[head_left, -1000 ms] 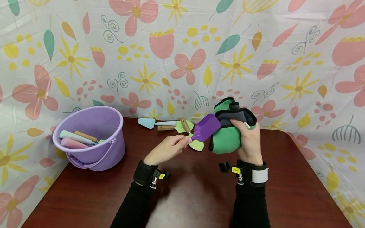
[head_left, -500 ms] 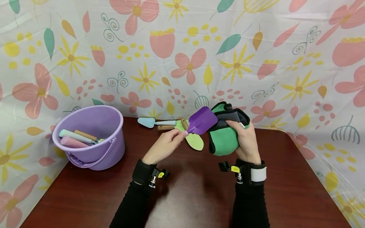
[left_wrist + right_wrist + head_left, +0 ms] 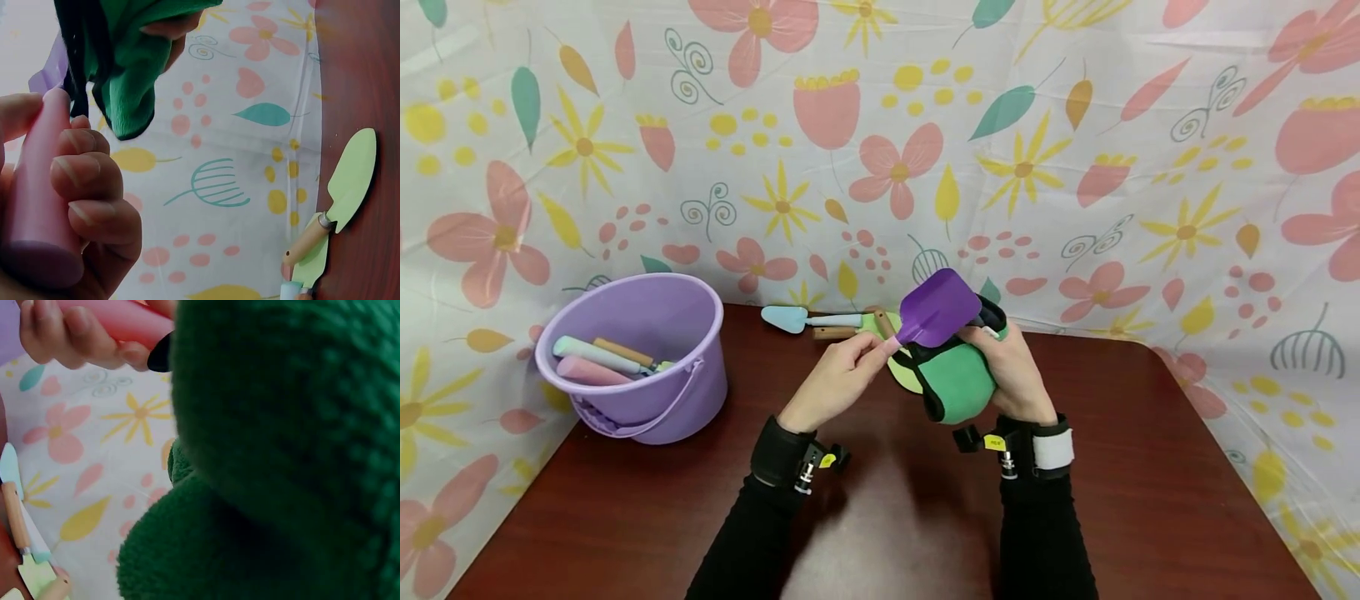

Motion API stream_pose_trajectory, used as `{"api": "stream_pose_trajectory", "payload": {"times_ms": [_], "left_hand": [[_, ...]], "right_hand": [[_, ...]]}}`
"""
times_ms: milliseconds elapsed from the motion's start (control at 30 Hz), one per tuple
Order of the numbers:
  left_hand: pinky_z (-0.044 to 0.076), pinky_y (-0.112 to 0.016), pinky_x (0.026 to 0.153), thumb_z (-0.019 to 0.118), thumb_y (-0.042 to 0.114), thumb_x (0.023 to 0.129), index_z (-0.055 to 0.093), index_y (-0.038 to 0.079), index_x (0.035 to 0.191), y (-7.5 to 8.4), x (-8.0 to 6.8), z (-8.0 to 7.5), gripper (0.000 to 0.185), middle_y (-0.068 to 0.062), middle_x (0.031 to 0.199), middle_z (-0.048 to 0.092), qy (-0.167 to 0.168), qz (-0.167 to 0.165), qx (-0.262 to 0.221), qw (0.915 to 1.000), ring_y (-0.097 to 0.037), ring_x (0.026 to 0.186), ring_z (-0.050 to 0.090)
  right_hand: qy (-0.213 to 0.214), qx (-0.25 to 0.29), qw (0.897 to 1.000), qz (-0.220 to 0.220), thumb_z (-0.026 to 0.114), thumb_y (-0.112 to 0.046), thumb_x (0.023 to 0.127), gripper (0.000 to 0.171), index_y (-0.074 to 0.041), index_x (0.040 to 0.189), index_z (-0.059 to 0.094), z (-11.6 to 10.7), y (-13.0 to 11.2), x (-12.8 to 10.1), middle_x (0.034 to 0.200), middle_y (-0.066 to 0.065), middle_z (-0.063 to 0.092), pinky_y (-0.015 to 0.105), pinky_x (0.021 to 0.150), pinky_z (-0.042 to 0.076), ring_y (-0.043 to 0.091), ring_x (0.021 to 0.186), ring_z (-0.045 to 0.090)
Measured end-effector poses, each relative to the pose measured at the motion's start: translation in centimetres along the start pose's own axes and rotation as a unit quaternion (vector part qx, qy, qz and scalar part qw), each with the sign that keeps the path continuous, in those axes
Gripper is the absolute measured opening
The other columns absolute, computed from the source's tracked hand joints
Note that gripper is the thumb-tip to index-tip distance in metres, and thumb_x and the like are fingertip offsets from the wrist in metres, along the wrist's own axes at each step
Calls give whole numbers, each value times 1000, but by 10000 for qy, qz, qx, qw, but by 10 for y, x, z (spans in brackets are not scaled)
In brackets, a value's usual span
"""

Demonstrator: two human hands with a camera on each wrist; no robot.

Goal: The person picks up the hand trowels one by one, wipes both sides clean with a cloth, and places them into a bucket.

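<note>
My left hand (image 3: 831, 379) grips the pink handle (image 3: 44, 181) of a garden hand shovel, whose purple blade (image 3: 940, 308) is raised and angled up to the right. Its curled fingers (image 3: 94, 178) show clearly in the left wrist view. In my right hand (image 3: 1018, 371) is a folded green cloth (image 3: 958, 379) with black edging and a dark grey side. The cloth lies against the blade's underside and right edge in the head view. Close up in the right wrist view, the fuzzy green cloth (image 3: 269, 425) hides the fingers holding it.
A purple bucket (image 3: 707, 358) stands at left with several tool handles inside. Along the table's back edge lie a light blue trowel (image 3: 785, 318) and wooden-handled light green tools, including a pointed trowel (image 3: 355, 178). A floral curtain (image 3: 865, 167) hangs right behind.
My right hand has moved left and slightly down with the cloth, bringing it behind the shovel blade. The blade has tipped up a little; the left hand stays almost in place.
</note>
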State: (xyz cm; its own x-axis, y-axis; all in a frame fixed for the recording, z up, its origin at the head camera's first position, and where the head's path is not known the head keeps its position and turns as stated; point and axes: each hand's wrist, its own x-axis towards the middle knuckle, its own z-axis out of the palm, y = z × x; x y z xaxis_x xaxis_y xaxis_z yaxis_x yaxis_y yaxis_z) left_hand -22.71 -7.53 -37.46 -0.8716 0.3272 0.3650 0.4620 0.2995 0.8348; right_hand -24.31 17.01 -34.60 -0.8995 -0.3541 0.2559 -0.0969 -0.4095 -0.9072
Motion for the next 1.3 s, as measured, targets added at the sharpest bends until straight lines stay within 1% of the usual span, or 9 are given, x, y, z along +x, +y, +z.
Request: {"api": "stream_pose_trajectory", "payload": {"times_ms": [100,300,433,667,867,1000,1067,1133,1300], "left_hand": [[32,-29,55,49,51,100,57,22,86,1,1,1,33,1,63,37,-31,48,27,10000,-16,57,37],[32,-30,55,48,50,101,56,22,83,-1,2,2,35,1,64,38,-168,57,73,9998,-17,57,37],[31,-29,55,47,50,101,53,19,80,-4,1,1,37,0,65,38,-265,-19,71,9996,-17,57,37],[32,-30,55,47,51,101,51,14,79,-7,0,0,43,-1,66,40,-558,-252,52,9981,-17,56,37],[34,-30,56,45,51,101,53,16,82,-10,0,-2,41,0,67,44,-701,-352,61,9969,-16,57,40],[32,-29,56,44,51,102,54,11,83,-12,1,-2,46,1,66,44,-783,-421,75,9960,-16,56,38],[32,-29,55,43,52,102,54,10,82,-12,2,-2,47,1,65,44,-802,-454,118,9957,-15,55,38],[32,-29,55,44,53,101,54,9,82,-13,2,-2,49,1,65,43,-824,-495,127,9953,-15,54,37],[32,-29,55,43,55,101,53,12,80,-15,2,-2,49,2,64,42,-947,-606,190,9935,-14,54,36]], "right_hand": [[-107,125,9998,54,52,-5,101,21,0,122,54,1,4,2,95,9,63,32,64,56,16,66,67],[-215,329,9992,55,48,-2,102,18,0,119,53,1,5,4,99,9,61,31,66,56,15,69,66],[-237,498,9985,67,47,-3,102,20,1,121,51,0,5,3,102,10,60,31,67,56,16,71,66],[-16,406,9991,-85,49,-1,102,22,2,123,51,-4,1,-1,104,10,60,30,73,55,18,80,65],[68,433,9987,-276,51,1,100,25,5,125,51,-7,-9,0,110,11,60,31,81,53,21,91,63],[-2,468,9982,-382,48,2,101,27,6,128,49,-10,-15,2,111,12,60,32,81,53,22,92,64],[74,437,9980,-440,49,1,101,28,6,128,49,-10,-17,1,111,13,61,32,81,54,23,91,64],[83,563,9970,-532,48,3,101,27,7,127,49,-11,-18,0,111,13,60,32,81,53,23,92,64],[220,734,9949,-662,49,5,100,25,7,125,50,-13,-18,-5,112,14,59,31,84,53,23,95,63]]}}
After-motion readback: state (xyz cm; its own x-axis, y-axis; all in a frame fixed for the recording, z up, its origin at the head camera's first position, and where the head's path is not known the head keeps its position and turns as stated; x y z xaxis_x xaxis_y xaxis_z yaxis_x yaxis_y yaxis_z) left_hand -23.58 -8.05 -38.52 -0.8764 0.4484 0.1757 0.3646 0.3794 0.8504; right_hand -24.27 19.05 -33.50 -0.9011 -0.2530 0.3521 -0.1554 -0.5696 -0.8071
